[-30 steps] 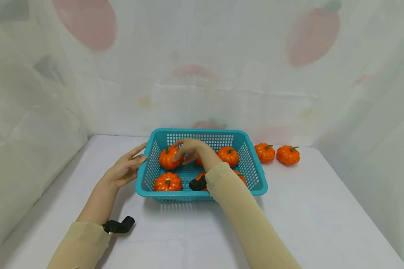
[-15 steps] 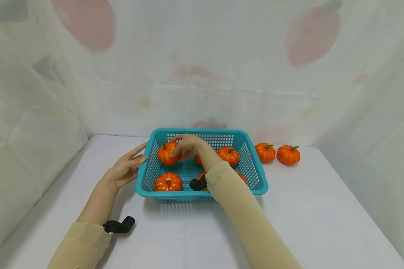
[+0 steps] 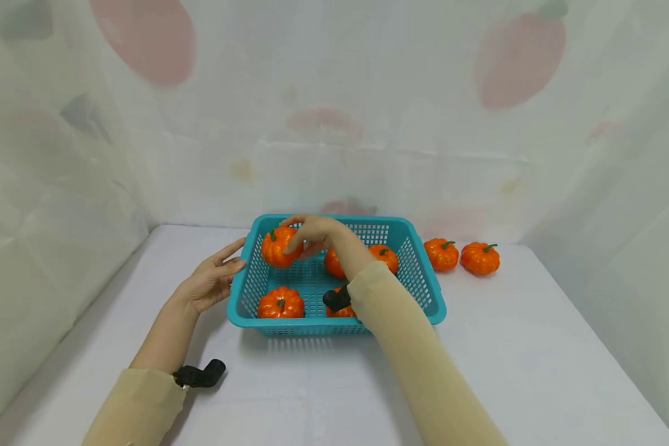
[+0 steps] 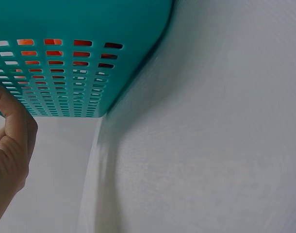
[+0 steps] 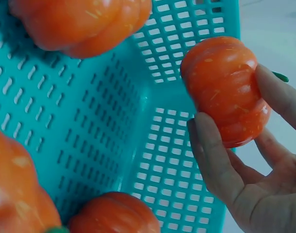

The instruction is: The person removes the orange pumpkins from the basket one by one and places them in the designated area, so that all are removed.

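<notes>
Head view: the right hand is partly closed, its thumb and fingers pinching an orange pumpkin at the upper left of the blue basket, which occupies the centre of the frame. The left hand, left of centre, has its thumb and fingers loosely extended against the basket's left side. Four other pumpkins are visible inside the basket, one at its lower left. Two loose pumpkins rest on the counter, right of the basket. Right wrist view: the held pumpkin's green stem points toward the frame's right edge.
</notes>
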Demonstrator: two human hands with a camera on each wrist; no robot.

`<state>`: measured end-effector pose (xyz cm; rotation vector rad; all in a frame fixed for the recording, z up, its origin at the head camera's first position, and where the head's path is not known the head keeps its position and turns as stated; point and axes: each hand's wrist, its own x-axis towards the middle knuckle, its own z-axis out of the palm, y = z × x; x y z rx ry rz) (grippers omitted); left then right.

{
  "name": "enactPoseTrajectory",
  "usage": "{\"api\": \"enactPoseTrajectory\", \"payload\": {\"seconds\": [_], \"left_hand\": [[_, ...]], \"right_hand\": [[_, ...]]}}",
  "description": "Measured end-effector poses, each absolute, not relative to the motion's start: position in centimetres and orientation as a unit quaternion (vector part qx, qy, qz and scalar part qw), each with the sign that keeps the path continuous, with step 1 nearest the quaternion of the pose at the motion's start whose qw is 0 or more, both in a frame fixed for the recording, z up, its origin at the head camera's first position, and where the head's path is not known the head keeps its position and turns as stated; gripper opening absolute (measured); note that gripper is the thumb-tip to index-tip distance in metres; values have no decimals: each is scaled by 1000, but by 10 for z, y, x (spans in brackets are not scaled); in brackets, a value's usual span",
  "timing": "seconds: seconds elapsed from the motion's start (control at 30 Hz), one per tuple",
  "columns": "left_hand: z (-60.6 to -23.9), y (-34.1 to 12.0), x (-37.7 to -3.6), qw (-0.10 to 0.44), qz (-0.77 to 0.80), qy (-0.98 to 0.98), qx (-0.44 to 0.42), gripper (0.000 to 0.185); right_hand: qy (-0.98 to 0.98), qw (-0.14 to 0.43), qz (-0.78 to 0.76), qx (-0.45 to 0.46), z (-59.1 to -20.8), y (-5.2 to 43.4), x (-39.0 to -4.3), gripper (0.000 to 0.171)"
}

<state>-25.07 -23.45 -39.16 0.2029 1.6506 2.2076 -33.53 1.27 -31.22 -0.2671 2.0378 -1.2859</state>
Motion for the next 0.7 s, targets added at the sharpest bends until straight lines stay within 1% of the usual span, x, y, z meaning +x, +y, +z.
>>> {"api": "enactPoseTrajectory", "payload": {"seconds": [0.23,0.7], "left_hand": [[-391,-233,-251,191,790,578,76,71],[-392,-235,-255,190,776,598,69,72]], "right_hand": [[782,335,-507,-134,-299,21,-335,65],[750,293,-575,-146,-267,32,-332,69]]}}
